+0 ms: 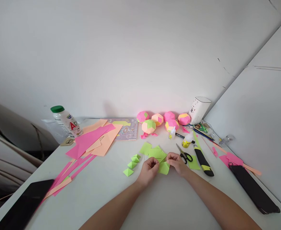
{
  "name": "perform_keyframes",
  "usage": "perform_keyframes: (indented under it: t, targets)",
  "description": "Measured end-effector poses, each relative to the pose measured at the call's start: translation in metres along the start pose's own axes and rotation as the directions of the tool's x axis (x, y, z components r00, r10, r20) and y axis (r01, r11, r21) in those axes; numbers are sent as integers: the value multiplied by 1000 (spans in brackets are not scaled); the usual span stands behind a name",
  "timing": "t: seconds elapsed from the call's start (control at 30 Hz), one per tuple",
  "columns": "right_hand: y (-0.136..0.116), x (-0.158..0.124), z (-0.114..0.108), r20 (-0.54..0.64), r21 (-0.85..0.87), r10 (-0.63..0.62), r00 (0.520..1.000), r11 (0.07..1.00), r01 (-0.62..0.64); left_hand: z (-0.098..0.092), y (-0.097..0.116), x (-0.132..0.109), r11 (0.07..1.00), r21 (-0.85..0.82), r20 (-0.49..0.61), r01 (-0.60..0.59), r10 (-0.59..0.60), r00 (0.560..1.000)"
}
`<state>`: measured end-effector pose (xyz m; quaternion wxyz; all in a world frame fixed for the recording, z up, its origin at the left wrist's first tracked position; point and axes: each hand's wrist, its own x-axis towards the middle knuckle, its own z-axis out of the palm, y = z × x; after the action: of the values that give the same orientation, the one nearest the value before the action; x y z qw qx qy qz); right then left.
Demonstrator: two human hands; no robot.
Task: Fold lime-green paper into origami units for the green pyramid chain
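Note:
Both my hands meet over a small green paper piece (164, 167) near the middle of the white table (102, 195). My left hand (149, 169) has its fingers curled and pinches the piece's left side. My right hand (176, 162) is closed on its right edge. Loose green paper squares (154, 150) lie just behind the hands. Three folded green units (132, 164) sit in a row to the left of my left hand.
Pink and orange sheets (97, 140), pink strips (75, 169) and a bottle (67, 121) lie left. Several pink paper balls (159, 120), glue bottles (187, 140), scissors (184, 155), a cutter (204, 161) and a white box (199, 109) lie behind and right. Dark flat devices sit at both front corners.

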<state>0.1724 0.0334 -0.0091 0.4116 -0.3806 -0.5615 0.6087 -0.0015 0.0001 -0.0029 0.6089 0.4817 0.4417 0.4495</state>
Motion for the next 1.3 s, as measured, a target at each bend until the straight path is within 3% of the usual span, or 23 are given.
perform_keyframes:
  t: [0.23,0.57,0.93,1.3]
  targets:
    - [2,3,-3,-36,105,14,999,994,-10,1,4,-1,986,-165,-24,34,-39,999]
    - [-8,-2,4,55,-137,-5,998,990,13,2,0,-1,994,109,42,-33,29,999]
    - [-5,-2,3,-15,-141,-33,999,989,31,2,4,-3,994,107,39,-28,24,999]
    - [4,-2,4,74,-157,20,997,988,-8,3,3,-1,990,134,22,-43,40,999]
